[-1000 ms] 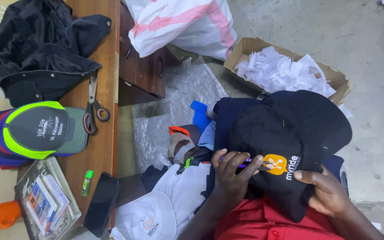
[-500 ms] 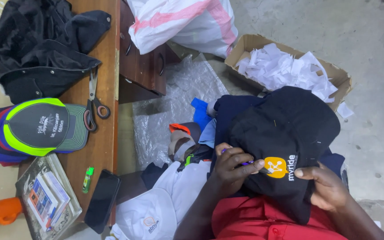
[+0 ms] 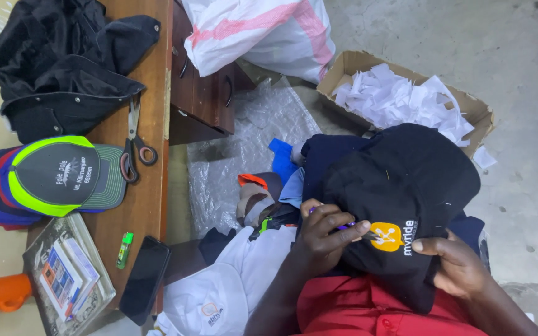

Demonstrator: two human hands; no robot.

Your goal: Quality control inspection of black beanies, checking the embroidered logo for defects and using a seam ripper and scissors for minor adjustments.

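- Cap work fills the middle of the view: a black cap lies crown-up in the person's lap, above a red shirt, with an orange and white emblem on the side turned toward the wearer.
- The left hand is closed, fingers and thumb pinched together on a slim purple tool whose tip sits just beside the emblem; what kind of tool it is cannot be told.
- The right hand lies on the cap's lower edge with its fingers together, pressing and clamping the cloth from the other side of the emblem.
- Judged from this, the step goes best if the right hand keeps the cloth taut and flat around the emblem, so the tool meets a firm face rather than a fold.
- The tool tip is close to the fingers under the cloth, so short, light strokes directed away from the holding hand look the safer way.
- A heap of other caps, one of them a white cap, lies beside the lap on clear plastic sheeting.
- On the wooden surface to the left lie scissors, stacked caps, a black jacket, a phone and a green lighter.
- A cardboard box of white paper scraps stands on the floor beyond the cap.
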